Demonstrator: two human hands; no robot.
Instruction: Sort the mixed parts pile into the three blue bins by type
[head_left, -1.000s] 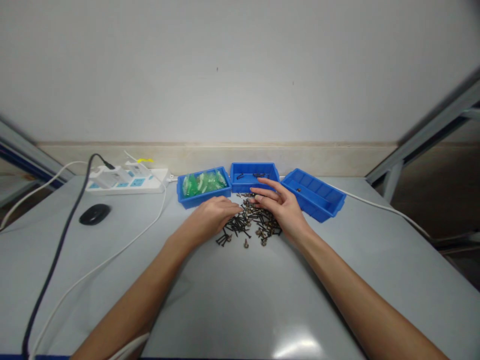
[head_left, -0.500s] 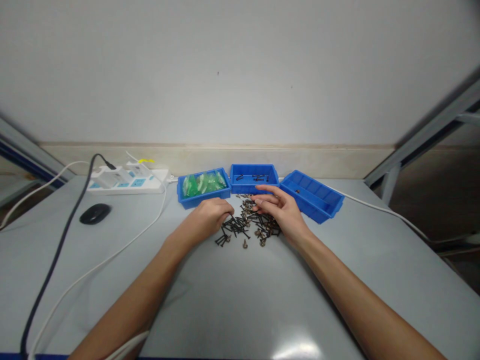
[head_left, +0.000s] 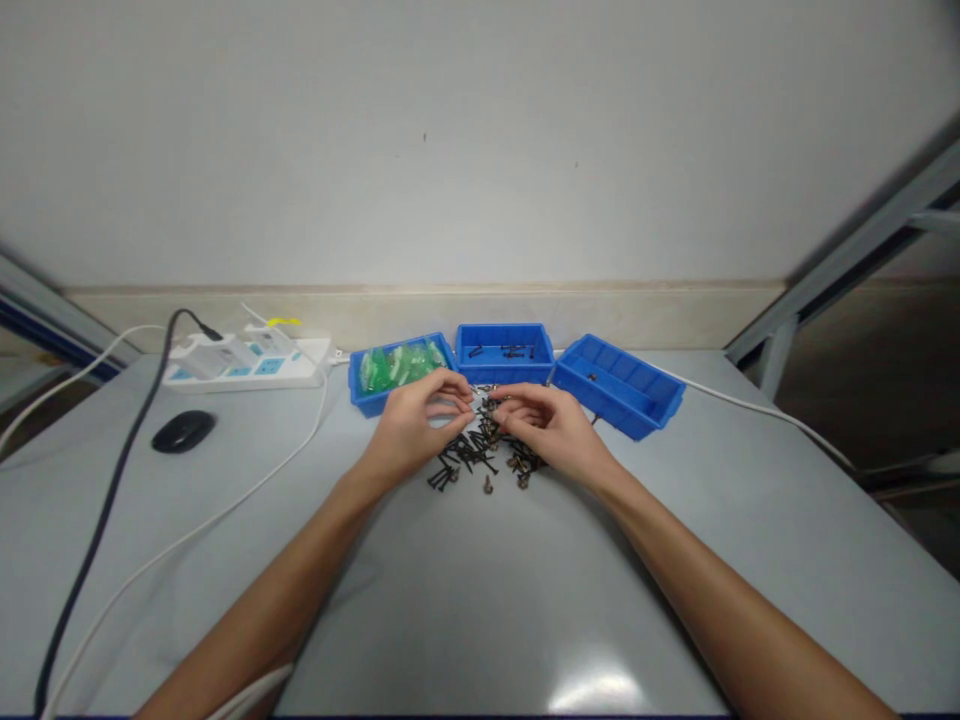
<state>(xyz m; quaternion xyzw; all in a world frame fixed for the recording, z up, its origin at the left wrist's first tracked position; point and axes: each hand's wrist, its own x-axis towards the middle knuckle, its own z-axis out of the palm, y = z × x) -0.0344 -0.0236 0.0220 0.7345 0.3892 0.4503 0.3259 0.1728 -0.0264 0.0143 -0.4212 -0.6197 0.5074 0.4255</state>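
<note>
A loose pile of black screws (head_left: 466,452) and shorter brass-coloured screws (head_left: 488,486) lies on the grey table. Over the pile's left edge, my left hand (head_left: 421,418) has its thumb and fingers apart, and nothing shows between them. Facing it, my right hand (head_left: 553,425) is curved above the right side of the pile, covering some screws. Its index finger and thumb stand apart, with no held screw visible. Behind the hands, the middle blue bin (head_left: 504,372) contains several black screws. The right blue bin (head_left: 619,390) has a small brass-coloured piece inside.
Green plastic packets (head_left: 401,365) fill the left blue bin (head_left: 375,403). Further left are a white power strip (head_left: 300,372) with plugs, a black mouse (head_left: 184,431), a dark cable (head_left: 112,500) and a white cable (head_left: 225,530). A wall (head_left: 480,220) rises behind the table.
My left hand has opened from a pinch at a black screw and lifted slightly. My right hand has shifted a little left and down, its fingers nearer together. The view has moved slightly.
</note>
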